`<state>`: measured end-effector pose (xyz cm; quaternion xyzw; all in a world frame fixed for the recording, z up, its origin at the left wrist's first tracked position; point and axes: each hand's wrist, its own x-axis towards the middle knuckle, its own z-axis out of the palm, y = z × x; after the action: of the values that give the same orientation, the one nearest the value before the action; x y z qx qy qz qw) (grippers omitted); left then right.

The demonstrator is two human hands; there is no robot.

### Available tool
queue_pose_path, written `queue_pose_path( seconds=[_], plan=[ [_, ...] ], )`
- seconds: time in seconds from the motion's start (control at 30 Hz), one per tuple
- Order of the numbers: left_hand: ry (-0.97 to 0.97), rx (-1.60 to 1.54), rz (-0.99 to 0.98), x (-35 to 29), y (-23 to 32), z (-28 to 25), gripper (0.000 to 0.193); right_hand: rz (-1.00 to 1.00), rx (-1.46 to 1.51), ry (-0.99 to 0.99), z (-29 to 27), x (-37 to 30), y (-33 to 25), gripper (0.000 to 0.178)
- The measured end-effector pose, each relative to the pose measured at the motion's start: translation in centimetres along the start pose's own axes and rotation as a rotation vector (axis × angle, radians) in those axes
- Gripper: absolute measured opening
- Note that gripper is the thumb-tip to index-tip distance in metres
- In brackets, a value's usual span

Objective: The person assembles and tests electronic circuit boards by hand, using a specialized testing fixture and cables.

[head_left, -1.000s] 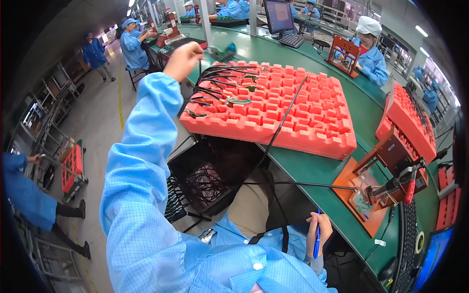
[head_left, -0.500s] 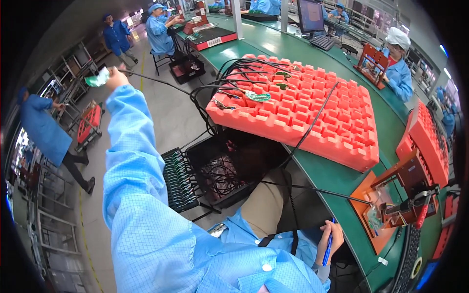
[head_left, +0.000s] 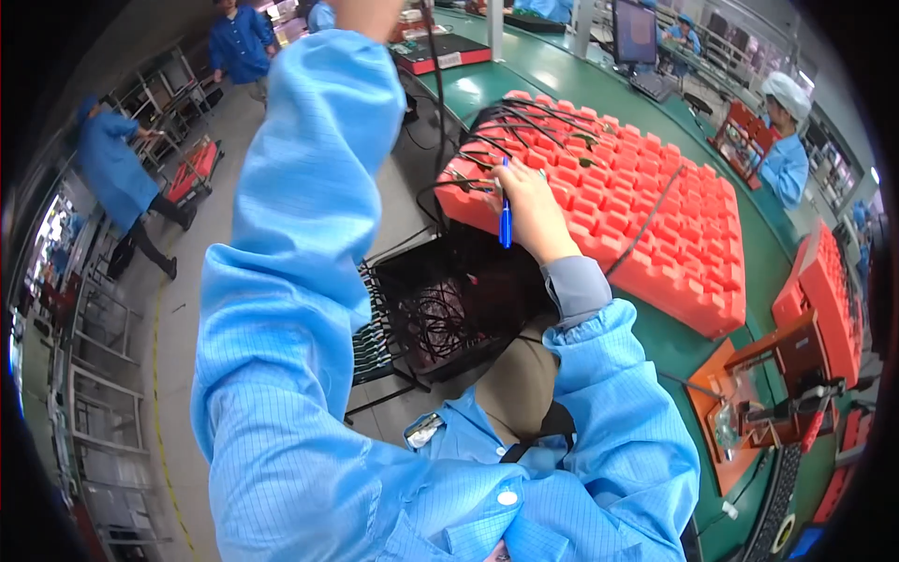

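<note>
My left hand (head_left: 370, 13) is raised at the top edge of the picture, its fingers cut off from view. A black cable (head_left: 436, 80) runs up beside it, out of the frame. My right hand (head_left: 532, 208) is closed with a blue pen (head_left: 506, 220) in it, the pen pointing down. Its fingertips are at the left corner of the red foam tray (head_left: 646, 239), by the black cables (head_left: 524, 122) lying there; whether they also pinch a cable or board is hidden. Small green boards (head_left: 582, 140) sit in the tray's slots.
Below the tray is a black bin (head_left: 421, 351) of tangled cables, beside a rack of boards (head_left: 370, 342). The green bench (head_left: 665, 347) carries an orange fixture (head_left: 726, 412), a keyboard (head_left: 777, 506) and another red foam tray (head_left: 824, 290). Co-workers (head_left: 122, 169) are around.
My left hand has swung up and right, its board now out of view. My right hand, still with the pen, has come up from my lap to the tray's left corner.
</note>
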<state>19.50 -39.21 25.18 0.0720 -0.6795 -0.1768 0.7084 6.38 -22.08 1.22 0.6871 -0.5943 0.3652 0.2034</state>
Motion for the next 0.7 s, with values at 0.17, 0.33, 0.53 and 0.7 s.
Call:
queue_pose_path(
  seconds=[0.17, 0.33, 0.53, 0.7],
  plan=[
    [-0.135, 0.207, 0.098, 0.8, 0.5, -2.1, 0.014, 0.076, -0.105, -0.081, 1.7, 0.8, 1.3, 0.027],
    [-0.328, -0.362, -0.43, 0.3, -0.2, -4.9, 0.012, 0.059, -0.06, -0.194, 0.0, 2.1, 0.8, 0.024],
    [-0.276, -0.439, -0.436, -0.7, -0.6, -6.0, 0.014, 0.141, -0.068, -0.307, -1.3, 1.1, 1.1, 0.01],
    [-0.268, -0.529, -0.535, 0.7, -0.7, -6.0, 0.012, 0.238, 0.085, -0.094, -0.9, 0.9, 0.3, 0.009]
  ],
)
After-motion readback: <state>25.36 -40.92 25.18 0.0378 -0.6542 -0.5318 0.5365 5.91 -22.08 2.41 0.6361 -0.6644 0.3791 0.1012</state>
